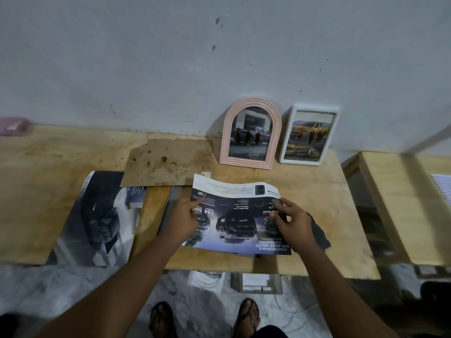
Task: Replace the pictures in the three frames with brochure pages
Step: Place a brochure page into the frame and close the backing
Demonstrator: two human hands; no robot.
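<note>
A loose brochure page (234, 203) with dark car pictures lies on the wooden table (317, 215), upside down to me. My left hand (181, 219) rests on its left edge with the forefinger stretched out and pressing the paper. My right hand (291, 220) lies on the page's right side, fingers spread and slightly bent. A pink arched frame (250, 134) and a white rectangular frame (308, 135) lean against the wall behind, each showing a car picture. A dark thing (319, 234) pokes out under the page by my right wrist; I cannot tell what it is.
The open brochure (97, 215) lies at the left over the table's front edge. A stained brown board (168, 164) lies behind the page. A second wooden table (400, 203) stands at the right. Papers and a box (260, 282) sit on the floor by my feet.
</note>
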